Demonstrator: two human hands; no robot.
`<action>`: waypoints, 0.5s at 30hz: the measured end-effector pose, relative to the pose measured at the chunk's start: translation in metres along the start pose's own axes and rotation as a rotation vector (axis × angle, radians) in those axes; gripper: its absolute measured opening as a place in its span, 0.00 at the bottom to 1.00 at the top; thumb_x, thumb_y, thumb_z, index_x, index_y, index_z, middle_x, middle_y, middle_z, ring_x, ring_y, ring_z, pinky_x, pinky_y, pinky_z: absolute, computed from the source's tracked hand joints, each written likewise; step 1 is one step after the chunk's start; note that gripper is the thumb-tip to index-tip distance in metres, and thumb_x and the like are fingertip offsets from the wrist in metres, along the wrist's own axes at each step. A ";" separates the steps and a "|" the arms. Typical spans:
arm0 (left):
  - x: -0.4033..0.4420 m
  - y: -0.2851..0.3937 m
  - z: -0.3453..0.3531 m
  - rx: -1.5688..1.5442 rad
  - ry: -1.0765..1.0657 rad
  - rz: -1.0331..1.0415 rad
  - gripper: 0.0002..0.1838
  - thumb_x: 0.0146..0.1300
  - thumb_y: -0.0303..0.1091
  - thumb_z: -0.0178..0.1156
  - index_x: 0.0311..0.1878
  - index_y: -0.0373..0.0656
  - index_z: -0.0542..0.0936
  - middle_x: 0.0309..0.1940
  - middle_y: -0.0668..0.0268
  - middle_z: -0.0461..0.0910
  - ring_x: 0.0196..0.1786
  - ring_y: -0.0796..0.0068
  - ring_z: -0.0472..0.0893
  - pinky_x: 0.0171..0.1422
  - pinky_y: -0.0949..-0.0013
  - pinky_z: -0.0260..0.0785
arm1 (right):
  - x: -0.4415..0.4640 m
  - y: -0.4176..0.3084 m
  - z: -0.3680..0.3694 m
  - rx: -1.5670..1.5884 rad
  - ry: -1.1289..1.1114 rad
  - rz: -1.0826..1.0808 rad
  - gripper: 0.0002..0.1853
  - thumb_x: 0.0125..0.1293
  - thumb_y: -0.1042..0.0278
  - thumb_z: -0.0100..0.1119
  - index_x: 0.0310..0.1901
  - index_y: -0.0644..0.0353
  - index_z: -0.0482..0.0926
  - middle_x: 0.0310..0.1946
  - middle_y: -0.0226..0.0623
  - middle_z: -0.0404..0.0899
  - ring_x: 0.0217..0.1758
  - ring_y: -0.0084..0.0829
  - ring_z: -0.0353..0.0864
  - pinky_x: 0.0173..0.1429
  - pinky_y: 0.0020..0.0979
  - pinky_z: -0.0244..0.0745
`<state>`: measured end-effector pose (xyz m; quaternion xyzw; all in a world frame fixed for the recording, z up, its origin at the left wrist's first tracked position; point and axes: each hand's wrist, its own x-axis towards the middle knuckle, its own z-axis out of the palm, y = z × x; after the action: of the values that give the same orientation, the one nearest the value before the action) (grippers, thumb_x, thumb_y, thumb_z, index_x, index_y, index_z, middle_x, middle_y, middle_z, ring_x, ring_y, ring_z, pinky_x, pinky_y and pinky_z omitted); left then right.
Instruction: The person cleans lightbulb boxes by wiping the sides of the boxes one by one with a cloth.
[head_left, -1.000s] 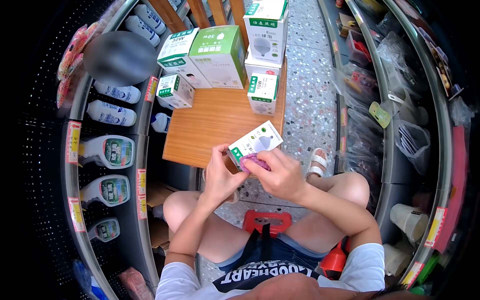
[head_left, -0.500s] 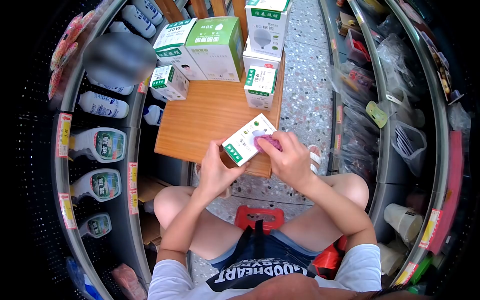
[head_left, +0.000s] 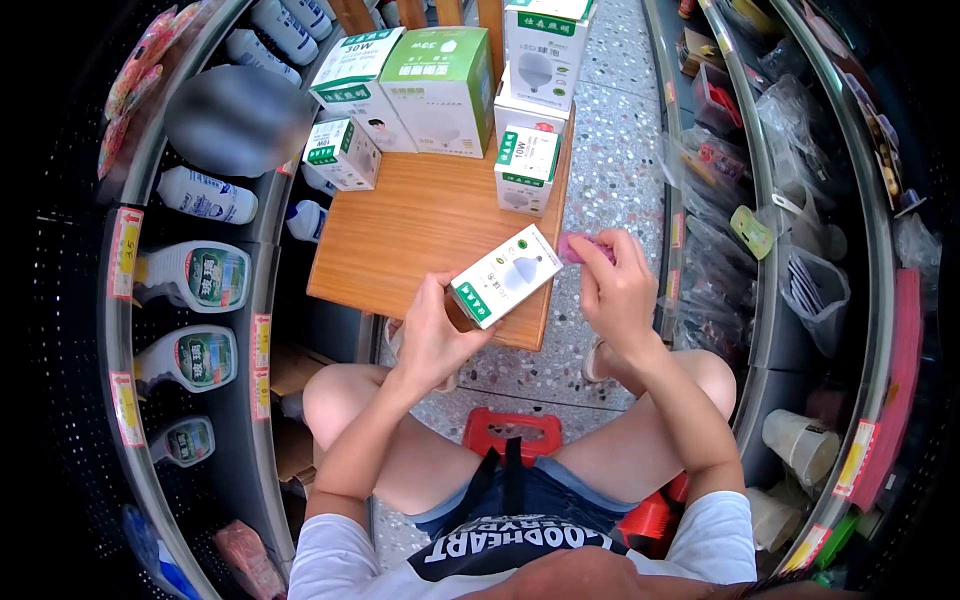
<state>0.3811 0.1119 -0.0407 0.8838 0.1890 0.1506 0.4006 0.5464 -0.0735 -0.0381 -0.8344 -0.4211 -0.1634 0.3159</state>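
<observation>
White oblong carton [head_left: 508, 277] beside crumpled pink cloth [head_left: 573, 248]

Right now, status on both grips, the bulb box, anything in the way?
Left grip holding bulb box, green-banded end. Right grip pinching pink cloth near box's corner. Bulb picture unobstructed.

An oval blur [head_left: 238, 120] hides part of the left shelf [head_left: 118, 335]. The bulb box [head_left: 512, 272] covers some of the left hand [head_left: 435, 335], and its underside is out of sight. The right hand [head_left: 622, 295] hides part of the pink cloth [head_left: 573, 247]; how it is folded cannot be told. The finest print on the 2 large boxes [head_left: 437, 95] is too small to read, and they hide the back of the desk [head_left: 425, 230]. The top edge cuts off the tall box [head_left: 540, 62] and the wooden slats [head_left: 411, 12].
</observation>
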 end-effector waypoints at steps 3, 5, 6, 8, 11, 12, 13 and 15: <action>-0.002 0.001 0.003 0.031 0.016 0.035 0.35 0.47 0.35 0.81 0.55 0.36 0.72 0.47 0.50 0.79 0.52 0.49 0.81 0.55 0.55 0.75 | 0.002 -0.028 -0.005 0.119 0.034 -0.104 0.16 0.55 0.77 0.64 0.47 0.53 0.87 0.38 0.34 0.79 0.37 0.35 0.80 0.36 0.34 0.78; -0.003 0.001 0.006 0.020 0.009 0.028 0.35 0.46 0.34 0.81 0.55 0.36 0.72 0.47 0.50 0.79 0.51 0.48 0.81 0.55 0.54 0.75 | -0.001 -0.046 -0.005 0.207 0.016 -0.170 0.17 0.53 0.78 0.66 0.46 0.53 0.88 0.37 0.34 0.79 0.35 0.35 0.80 0.37 0.35 0.77; -0.004 0.001 0.006 0.025 0.009 0.032 0.35 0.46 0.34 0.80 0.55 0.36 0.73 0.47 0.50 0.79 0.51 0.48 0.80 0.54 0.54 0.75 | -0.003 -0.053 -0.003 0.204 -0.003 -0.205 0.17 0.52 0.77 0.66 0.46 0.53 0.88 0.37 0.34 0.79 0.35 0.34 0.79 0.36 0.34 0.77; -0.005 0.002 0.006 0.034 0.006 0.039 0.35 0.44 0.33 0.80 0.55 0.36 0.73 0.46 0.50 0.78 0.50 0.48 0.80 0.54 0.54 0.75 | -0.007 -0.065 0.000 0.196 -0.041 -0.273 0.17 0.52 0.74 0.66 0.45 0.52 0.88 0.37 0.32 0.79 0.35 0.32 0.79 0.35 0.32 0.77; -0.006 -0.001 0.010 0.058 0.042 0.102 0.36 0.43 0.31 0.80 0.56 0.37 0.73 0.46 0.51 0.78 0.50 0.48 0.80 0.54 0.55 0.74 | -0.012 -0.069 0.007 0.168 -0.090 -0.300 0.18 0.53 0.72 0.64 0.47 0.52 0.88 0.39 0.31 0.80 0.35 0.32 0.79 0.34 0.31 0.76; -0.007 -0.004 0.012 0.026 0.043 0.093 0.36 0.42 0.30 0.80 0.56 0.36 0.73 0.46 0.51 0.78 0.50 0.48 0.80 0.54 0.55 0.74 | -0.012 -0.070 0.008 0.166 -0.103 -0.298 0.18 0.53 0.72 0.63 0.48 0.51 0.88 0.40 0.32 0.80 0.36 0.32 0.78 0.34 0.31 0.76; -0.008 -0.007 0.014 -0.006 0.045 0.084 0.36 0.42 0.29 0.80 0.56 0.36 0.73 0.46 0.51 0.78 0.50 0.48 0.80 0.54 0.55 0.74 | -0.012 -0.070 0.008 0.162 -0.104 -0.292 0.18 0.53 0.73 0.64 0.48 0.51 0.88 0.40 0.32 0.80 0.36 0.32 0.78 0.34 0.31 0.76; -0.010 -0.009 0.016 -0.035 0.035 0.066 0.37 0.42 0.28 0.80 0.57 0.36 0.73 0.46 0.51 0.77 0.50 0.47 0.80 0.54 0.55 0.74 | -0.012 -0.069 0.009 0.154 -0.107 -0.280 0.19 0.53 0.73 0.64 0.48 0.51 0.87 0.40 0.32 0.79 0.37 0.32 0.78 0.34 0.32 0.76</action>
<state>0.3769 0.1029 -0.0588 0.8796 0.1640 0.1826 0.4075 0.4838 -0.0439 -0.0239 -0.7482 -0.5609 -0.1286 0.3303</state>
